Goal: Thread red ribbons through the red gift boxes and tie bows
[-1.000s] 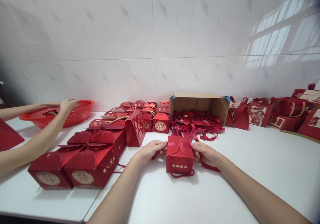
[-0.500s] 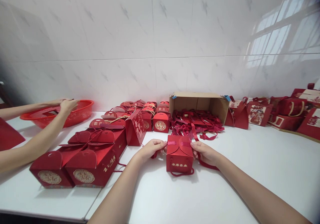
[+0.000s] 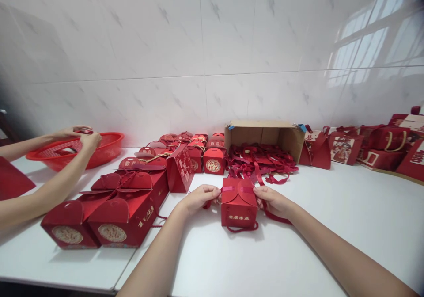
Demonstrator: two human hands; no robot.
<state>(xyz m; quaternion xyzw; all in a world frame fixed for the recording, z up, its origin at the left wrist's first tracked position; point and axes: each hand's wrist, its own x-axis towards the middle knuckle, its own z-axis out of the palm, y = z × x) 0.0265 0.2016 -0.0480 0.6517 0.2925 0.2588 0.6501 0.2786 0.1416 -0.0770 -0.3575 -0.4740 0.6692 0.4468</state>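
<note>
Box [image 3: 239,204] upright, lettered side nearest

- The person's own hands: two, a left grip [image 3: 201,198] and a right grip [image 3: 273,201].
- Co-worker's hands [image 3: 90,141]: two.
- Red box [image 3: 239,213] between the person's hands: one, with two visible stretches of ribbon [image 3: 245,191] on its top.
- Front boxes with round emblems [image 3: 111,234], left: two.
- Tent-shaped box [image 3: 180,173] beside the rear group: one.
- Rear boxes [image 3: 213,163]: several, overlapping too much for an exact count.
- Basin [image 3: 107,159]: one.
- Cardboard carton [image 3: 284,143]: one.
- Loose ribbons [image 3: 260,159]: many, uncountable in their tangle.
- Right-hand packages [image 3: 347,149]: at least four.
</note>
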